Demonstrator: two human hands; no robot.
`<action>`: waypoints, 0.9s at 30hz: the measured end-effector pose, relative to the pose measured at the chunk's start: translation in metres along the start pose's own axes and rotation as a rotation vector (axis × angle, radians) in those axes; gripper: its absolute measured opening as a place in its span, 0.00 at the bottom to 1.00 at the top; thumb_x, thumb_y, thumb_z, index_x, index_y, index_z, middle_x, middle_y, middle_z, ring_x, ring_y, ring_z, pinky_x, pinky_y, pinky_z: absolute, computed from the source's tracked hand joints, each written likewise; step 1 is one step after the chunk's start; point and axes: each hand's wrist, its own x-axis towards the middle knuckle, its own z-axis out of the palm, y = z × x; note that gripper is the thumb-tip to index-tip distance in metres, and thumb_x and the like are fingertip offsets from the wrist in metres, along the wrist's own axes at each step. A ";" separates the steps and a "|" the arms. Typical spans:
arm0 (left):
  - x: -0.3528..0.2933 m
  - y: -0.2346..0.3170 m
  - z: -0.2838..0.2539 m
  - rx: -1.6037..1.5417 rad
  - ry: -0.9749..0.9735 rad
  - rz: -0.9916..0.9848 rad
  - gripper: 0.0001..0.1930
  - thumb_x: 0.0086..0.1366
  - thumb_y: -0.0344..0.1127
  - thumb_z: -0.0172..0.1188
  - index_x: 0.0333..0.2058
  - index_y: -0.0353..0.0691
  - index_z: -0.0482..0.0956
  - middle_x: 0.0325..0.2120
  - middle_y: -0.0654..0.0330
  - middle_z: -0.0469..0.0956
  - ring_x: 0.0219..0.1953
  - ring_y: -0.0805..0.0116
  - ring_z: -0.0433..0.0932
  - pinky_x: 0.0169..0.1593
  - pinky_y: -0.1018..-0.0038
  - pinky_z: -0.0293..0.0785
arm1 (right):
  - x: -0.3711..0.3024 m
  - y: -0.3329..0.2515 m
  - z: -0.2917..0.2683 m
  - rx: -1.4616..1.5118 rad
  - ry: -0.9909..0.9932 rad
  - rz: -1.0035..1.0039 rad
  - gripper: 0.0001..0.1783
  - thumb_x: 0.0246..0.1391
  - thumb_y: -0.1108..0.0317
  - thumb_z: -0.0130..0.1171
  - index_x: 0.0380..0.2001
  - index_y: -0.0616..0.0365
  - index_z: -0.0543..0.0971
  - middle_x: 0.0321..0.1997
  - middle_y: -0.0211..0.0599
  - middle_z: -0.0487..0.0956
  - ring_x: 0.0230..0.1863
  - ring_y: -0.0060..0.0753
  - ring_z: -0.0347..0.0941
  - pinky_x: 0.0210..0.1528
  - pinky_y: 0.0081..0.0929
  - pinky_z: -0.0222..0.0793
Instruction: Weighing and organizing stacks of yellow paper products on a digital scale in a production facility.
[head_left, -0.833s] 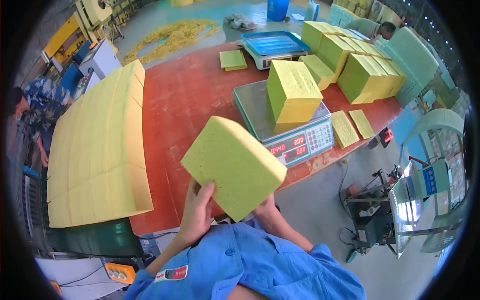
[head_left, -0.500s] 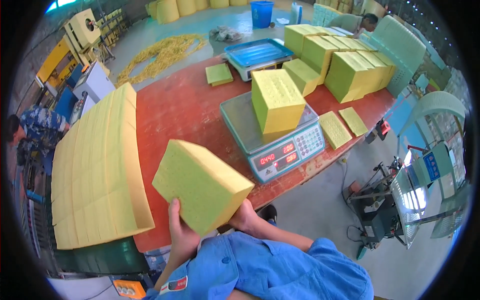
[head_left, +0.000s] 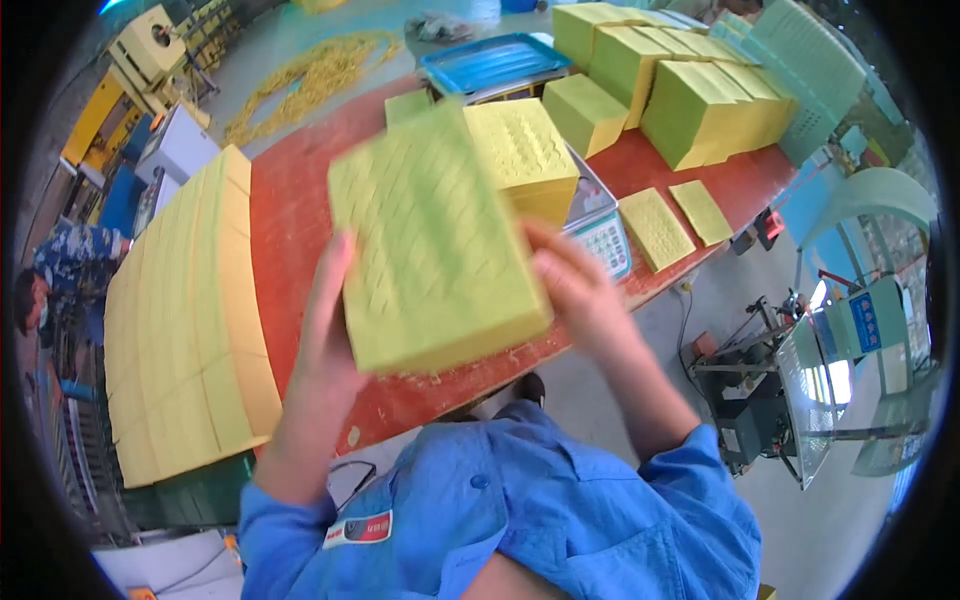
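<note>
Between both palms I hold a thick block of yellow paper (head_left: 430, 250), raised above the red table and slightly blurred. Rows of dents mark its upper face. My left hand (head_left: 325, 320) grips its left side, while my right hand (head_left: 585, 290) clasps the lower right side; some fingers are hidden behind it. Just beyond, another yellow paper block (head_left: 525, 150) sits on a digital scale (head_left: 602, 245), whose display the held block and my right hand cover. Two thin paper stacks (head_left: 656, 228) lie right of the scale.
A long row of yellow paper (head_left: 180, 330) lines the red table's (head_left: 290, 190) left end. Several blocks (head_left: 710, 120) stand at the far right, near a blue tray (head_left: 490, 62) on another scale. A person (head_left: 75, 260) is at the left; green plastic chairs (head_left: 875, 310) stand right.
I have lifted the held block up and away from me and turned it, so its dented face now shows. Its new position hides the scale's display.
</note>
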 end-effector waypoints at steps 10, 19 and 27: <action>0.186 0.016 0.056 0.528 -0.062 -0.034 0.44 0.57 0.71 0.55 0.61 0.42 0.66 0.50 0.55 0.74 0.49 0.60 0.75 0.51 0.58 0.73 | 0.149 -0.037 -0.099 0.128 0.183 -0.104 0.18 0.63 0.62 0.51 0.48 0.63 0.79 0.28 0.22 0.75 0.23 0.10 0.61 0.23 0.15 0.51; 0.221 -0.006 0.027 0.536 -0.050 -0.207 0.38 0.63 0.69 0.48 0.65 0.51 0.63 0.59 0.62 0.69 0.59 0.61 0.67 0.55 0.56 0.68 | 0.158 -0.013 -0.101 0.111 0.153 -0.031 0.21 0.63 0.62 0.53 0.52 0.67 0.77 0.42 0.35 0.81 0.39 0.21 0.76 0.42 0.20 0.70; 0.220 -0.011 0.026 0.531 -0.025 -0.203 0.38 0.63 0.68 0.49 0.65 0.50 0.65 0.59 0.61 0.70 0.59 0.63 0.69 0.57 0.57 0.68 | 0.157 -0.001 -0.095 0.010 0.216 -0.080 0.21 0.65 0.64 0.51 0.54 0.68 0.76 0.46 0.38 0.81 0.47 0.25 0.76 0.49 0.22 0.70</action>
